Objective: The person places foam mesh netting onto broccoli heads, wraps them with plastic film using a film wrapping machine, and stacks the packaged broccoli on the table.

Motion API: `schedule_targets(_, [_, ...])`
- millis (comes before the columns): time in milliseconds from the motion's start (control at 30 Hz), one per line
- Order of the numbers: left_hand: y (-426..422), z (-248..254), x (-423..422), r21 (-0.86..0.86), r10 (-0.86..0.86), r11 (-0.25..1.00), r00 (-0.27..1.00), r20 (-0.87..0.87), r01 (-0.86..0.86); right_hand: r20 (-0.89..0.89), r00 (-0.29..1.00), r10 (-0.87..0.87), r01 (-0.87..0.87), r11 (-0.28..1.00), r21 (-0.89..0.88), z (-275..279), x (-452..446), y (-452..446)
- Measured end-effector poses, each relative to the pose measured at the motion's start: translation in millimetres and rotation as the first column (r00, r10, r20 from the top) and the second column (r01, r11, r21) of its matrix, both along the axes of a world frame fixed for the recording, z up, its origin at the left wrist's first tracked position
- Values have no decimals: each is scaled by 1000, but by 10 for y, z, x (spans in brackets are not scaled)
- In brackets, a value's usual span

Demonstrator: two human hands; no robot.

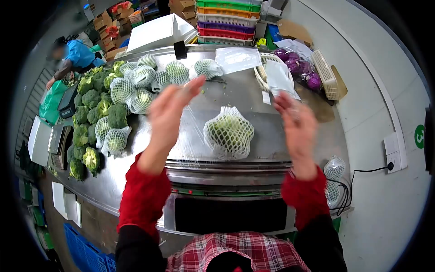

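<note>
A pale green vegetable head in a white foam net (229, 133) sits on the steel worktop (272, 140) between my hands, touched by neither. My left hand (174, 104) is raised at its upper left, fingers stretched out toward the netted heads, with nothing visible in it. To its upper right, my right hand (297, 124) is also raised, with its fingers extended toward the white plastic bags (278, 77). Motion smears both hands. Several more netted heads (141, 76) lie at the back left beside a pile of bare broccoli (90, 99).
A white basket (263, 75) stands under the bags, near purple cabbages (299, 65). Stacked coloured crates (226, 20) rise behind the worktop. A power cable (371, 171) and rolled foam nets (334, 167) are at right. A person in blue (80, 53) is at far left.
</note>
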State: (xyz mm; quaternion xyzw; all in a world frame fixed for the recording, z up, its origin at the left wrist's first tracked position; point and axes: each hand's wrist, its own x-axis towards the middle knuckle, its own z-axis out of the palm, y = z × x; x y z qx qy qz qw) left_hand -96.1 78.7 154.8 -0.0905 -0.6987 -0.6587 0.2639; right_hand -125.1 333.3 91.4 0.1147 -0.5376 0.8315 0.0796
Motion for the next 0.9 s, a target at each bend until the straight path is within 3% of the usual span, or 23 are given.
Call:
schedule_targets(33, [-195,-439,-364,-256,-29,962,963,268,100,-34,997,-66,72,971,228,-421,-342,-26])
schedule_targets(67, [-400,-984,-671,-454,19,853,855,518,257,3,1000,-25,20,848,529,-865,-584,62])
schedule_targets(100, [-413,-1430,-718,-389,-93,861,854,513,328,151,988,37,-116,824,554,-933,-556,56])
schedule_targets(133, [-404,-1722,-639,-329,-201,856,844,498,398,296,951,94,-251,793,555,-1026,-479,31])
schedule_targets(200, [-372,-1491,-332,-319,-335,830,866,371,457,176,954,242,-291,887,358,-1035,-328,-14])
schedule_targets(233, [-372,-1394,-241,-495,-332,734,881,336,465,188,943,274,-327,867,376,-988,-284,-6])
schedule_targets(267, [-364,-1362,-242,-493,-332,730,876,349,473,198,941,273,-330,870,367,-998,-276,8])
schedule_targets(300, [-348,-1321,-264,-742,-314,599,941,127,300,-71,944,322,-188,702,687,-986,-285,26])
schedule_targets(333, [-338,-1274,-308,-898,-343,437,933,-112,53,-307,844,439,72,475,877,-954,-306,38])
schedule_targets(400, [-352,-1314,-401,-904,-394,423,910,-130,54,-359,817,451,141,446,884,-871,-307,18])
schedule_targets(467, [-309,-1336,-319,-711,-450,639,892,-35,295,-302,816,493,102,391,915,-692,-256,39])
schedule_targets(500, [-321,-1310,-207,-606,-428,706,902,48,367,-331,811,482,114,426,897,-565,-183,62])
schedule_targets(533, [-324,-1188,-85,-613,-426,709,905,23,349,-291,809,510,81,394,916,-290,-65,86])
schedule_targets(600, [-298,-805,452,-434,-458,668,794,399,604,-67,775,628,-135,269,954,-26,320,185])
schedule_targets(633, [-229,-785,767,-124,-556,750,721,413,649,5,739,674,-252,269,930,-53,621,274])
schedule_targets(667, [-339,-794,979,-321,-521,614,675,522,721,-60,738,672,-177,279,944,-102,919,310])
schedule_targets(733, [-310,-1046,1460,-158,-477,625,534,698,764,202,778,595,-449,301,841,-278,1455,398])
schedule_targets(767, [-196,-1311,1708,174,-589,759,548,593,627,327,765,554,-586,391,710,-386,1647,402])
schedule_targets(800, [-201,-1457,1860,315,-629,749,478,612,583,442,730,521,-679,482,554,-511,1798,393])
schedule_targets(833, [-234,-1593,1998,569,-694,720,386,608,398,648,613,453,-760,561,328,-629,1899,499])
schedule_targets(867, [-289,-1686,2136,759,-762,631,308,569,161,729,451,514,-709,703,-57,-736,1999,616])
schedule_targets(900, [-376,-1714,2230,921,-862,383,330,384,-71,688,511,515,-587,794,-159,-698,2153,606])
